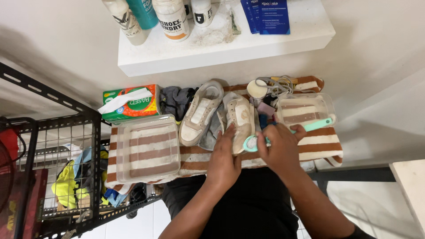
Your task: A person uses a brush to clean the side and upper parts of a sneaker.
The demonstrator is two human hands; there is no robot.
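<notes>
Two dirty white sneakers lie on a brown-and-white striped towel (316, 140). The left sneaker (200, 113) rests alone, sole away from me. My left hand (225, 155) presses on the near end of the right sneaker (239, 115), holding it down. My right hand (280, 146) is shut on a mint-green brush (305, 127); its round head (250, 143) touches the right sneaker's side.
A clear plastic tub (148, 148) sits at the towel's left, another clear tub (305, 108) at the right. A green tissue pack (131, 103), grey cloth (175, 100) and small cup (256, 89) lie behind. Bottles (172, 17) stand on a white shelf (230, 48). A black wire rack (66, 168) is on the left.
</notes>
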